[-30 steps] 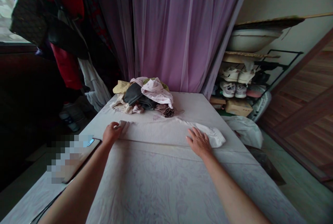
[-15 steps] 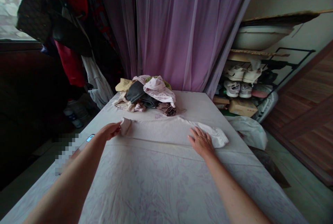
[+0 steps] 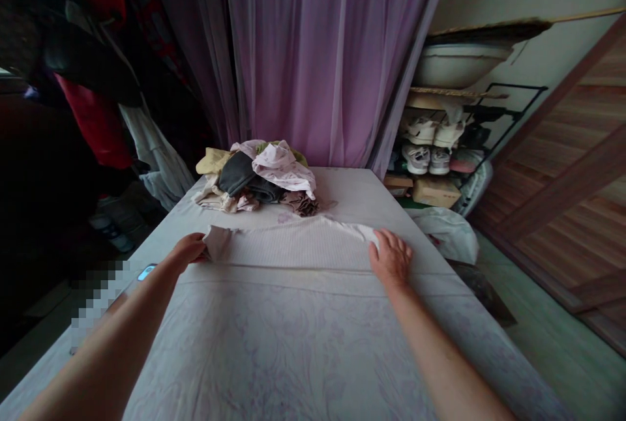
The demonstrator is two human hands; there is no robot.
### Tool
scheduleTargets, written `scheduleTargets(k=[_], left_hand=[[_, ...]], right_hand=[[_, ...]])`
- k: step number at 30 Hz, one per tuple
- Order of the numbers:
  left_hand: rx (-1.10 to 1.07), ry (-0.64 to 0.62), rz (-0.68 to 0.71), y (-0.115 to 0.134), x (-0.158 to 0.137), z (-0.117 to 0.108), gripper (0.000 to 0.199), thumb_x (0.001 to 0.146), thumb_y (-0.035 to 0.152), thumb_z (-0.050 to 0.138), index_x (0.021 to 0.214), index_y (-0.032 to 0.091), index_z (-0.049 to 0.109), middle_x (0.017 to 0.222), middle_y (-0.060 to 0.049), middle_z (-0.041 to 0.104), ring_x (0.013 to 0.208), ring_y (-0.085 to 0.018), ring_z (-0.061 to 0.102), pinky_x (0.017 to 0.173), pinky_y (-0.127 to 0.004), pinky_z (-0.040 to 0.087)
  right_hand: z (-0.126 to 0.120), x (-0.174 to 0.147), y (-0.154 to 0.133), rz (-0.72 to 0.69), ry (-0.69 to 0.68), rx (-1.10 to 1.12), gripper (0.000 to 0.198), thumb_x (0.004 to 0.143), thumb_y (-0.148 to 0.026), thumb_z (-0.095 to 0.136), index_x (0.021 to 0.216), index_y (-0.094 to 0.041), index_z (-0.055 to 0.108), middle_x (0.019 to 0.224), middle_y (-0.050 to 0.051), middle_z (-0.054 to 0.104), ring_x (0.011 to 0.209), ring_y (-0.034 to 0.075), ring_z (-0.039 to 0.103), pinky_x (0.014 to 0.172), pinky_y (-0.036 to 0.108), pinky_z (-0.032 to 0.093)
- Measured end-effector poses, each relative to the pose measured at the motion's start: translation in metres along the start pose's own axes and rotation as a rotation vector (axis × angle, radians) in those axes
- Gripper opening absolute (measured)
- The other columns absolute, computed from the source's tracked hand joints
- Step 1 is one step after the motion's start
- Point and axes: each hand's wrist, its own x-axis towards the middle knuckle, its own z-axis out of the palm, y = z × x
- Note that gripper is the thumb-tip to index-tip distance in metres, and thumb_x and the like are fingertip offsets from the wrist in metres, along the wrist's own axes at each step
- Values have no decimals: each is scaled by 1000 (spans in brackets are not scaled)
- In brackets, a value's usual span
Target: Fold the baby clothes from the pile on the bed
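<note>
A white ribbed garment (image 3: 288, 246) lies across the bed as a long, flat folded strip. At its left end my left hand (image 3: 192, 248) pinches the turned-up edge between thumb and fingers. My right hand (image 3: 392, 258) is on the opposite end, its fingers bent over the cloth and covering that tip. The exact fold under the right fingers is hidden. Just behind the strip is a heap of crumpled clothes (image 3: 239, 176) in yellow, dark grey, pale pink and brown.
Near the bed's left edge lies a phone (image 3: 147, 272), partly pixelated. A purple curtain (image 3: 303, 62) hangs behind the bed (image 3: 293, 343). To the right stand a shoe rack (image 3: 430, 147) with a white basin (image 3: 460, 66), and a wooden door (image 3: 562, 199). Bags and clothes hang at left.
My right hand has slid right from the garment's upper surface to its right end, and its fingers have curled. My left hand keeps its hold. The view has turned slightly right.
</note>
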Motion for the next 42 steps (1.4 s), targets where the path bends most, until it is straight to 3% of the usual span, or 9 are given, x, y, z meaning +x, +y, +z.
scheduleTargets(k=[3,7,9,15,20,24,28,36,42], left_hand=[[-13,-43,-25,-3,-2,1,27,60,21,51,81,19,67,54,-2,63,56,-21,65,52,-27,51],[-4,-20,-33,-6,0,0,32,61,22,50,90,19,65,57,-3,62,57,-22,64,51,-27,48],[28,9,-26,-9,2,-3,35,62,23,51,94,20,65,57,-2,62,58,-23,65,51,-28,47],[279,89,-40,-14,9,-14,28,58,23,57,85,21,67,66,-7,69,76,-33,68,61,-35,48],[88,-56,-116,-12,10,-13,22,69,31,56,82,19,68,62,-7,67,69,-30,69,61,-35,52],[-71,-95,-125,-12,2,-21,41,86,47,42,97,16,66,78,-8,71,64,-21,68,60,-32,55],[-165,-100,-125,-8,-10,-25,52,82,57,52,109,14,63,90,-9,71,68,-20,68,60,-30,55],[194,-31,2,-1,-5,-10,44,81,27,56,124,18,60,107,-9,72,75,-19,69,61,-25,49],[403,79,87,-3,-5,-5,41,86,36,51,120,18,63,118,-15,68,104,-29,65,77,-31,48]], right_hand=[[-9,17,24,125,-27,-76,42,94,-35,42,129,-20,60,135,15,55,120,31,47,96,46,35],[-13,42,45,81,-346,-95,37,94,-35,42,122,-26,66,128,10,59,109,25,56,86,35,43],[-11,50,50,94,-401,-101,38,95,-32,40,120,-27,67,123,9,61,100,22,60,80,31,45],[-4,51,52,104,-364,-115,36,94,-30,43,117,-26,70,119,10,61,92,21,62,77,31,47],[-3,48,54,115,-360,-35,41,93,-36,43,124,-22,65,124,13,60,102,25,61,84,33,48],[0,46,62,240,-333,90,51,92,-45,43,133,-18,57,127,15,60,111,28,59,89,35,47],[2,41,65,384,-318,124,61,91,-53,40,136,-15,54,122,17,65,107,30,62,85,37,48],[-8,43,55,428,-405,-44,62,86,-59,46,134,-21,56,108,18,70,93,32,67,75,40,50],[-16,42,49,408,-403,-46,67,87,-60,41,137,-16,53,118,20,66,100,34,65,79,43,50]])
